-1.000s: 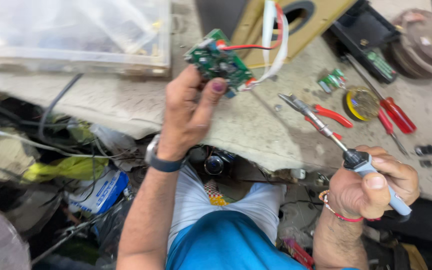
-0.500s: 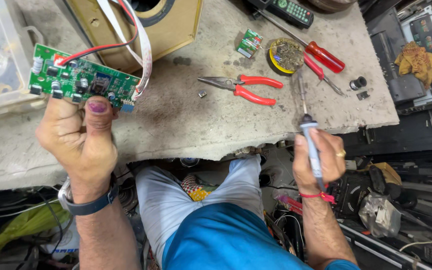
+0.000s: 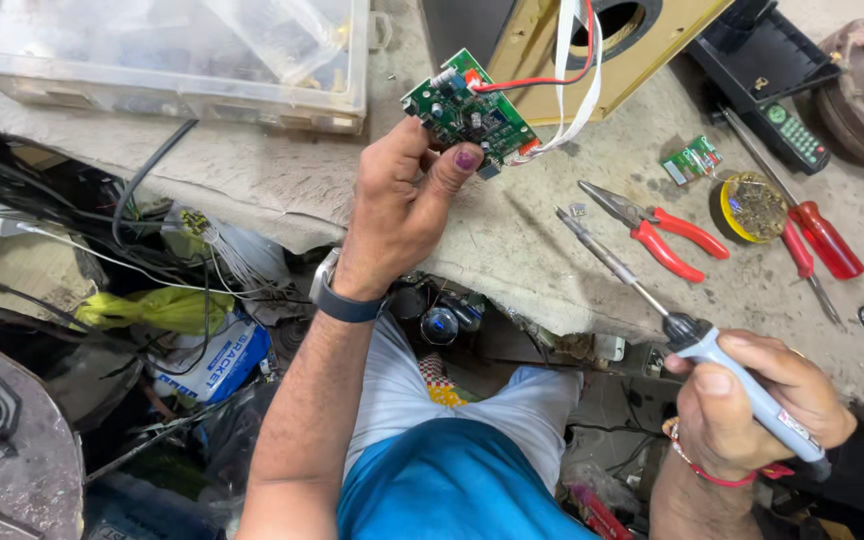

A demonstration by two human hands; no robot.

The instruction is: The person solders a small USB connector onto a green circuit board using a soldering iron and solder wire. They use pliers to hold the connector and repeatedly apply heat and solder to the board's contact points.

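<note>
1. Red pliers [image 3: 664, 232] lie on the grey bench [image 3: 282, 185].
2. Two red screwdrivers [image 3: 824, 240] lie just right of a yellow tin [image 3: 754, 207].
3. A small green board [image 3: 692, 160] sits near a black remote [image 3: 794, 132].
4. A clear plastic box [image 3: 167, 55] stands top left.
5. A wooden speaker panel [image 3: 642, 40] lies at top centre.

The small green circuit board [image 3: 467, 112] sits at upper centre, above the left hand [image 3: 399, 205]. The clear plastic storage box [image 3: 167, 60] lies upper left. The red-handled pliers [image 3: 657, 232] lie right of centre, above the grey-handled soldering iron [image 3: 692, 335] in the right hand [image 3: 752, 405], lower right.
</note>
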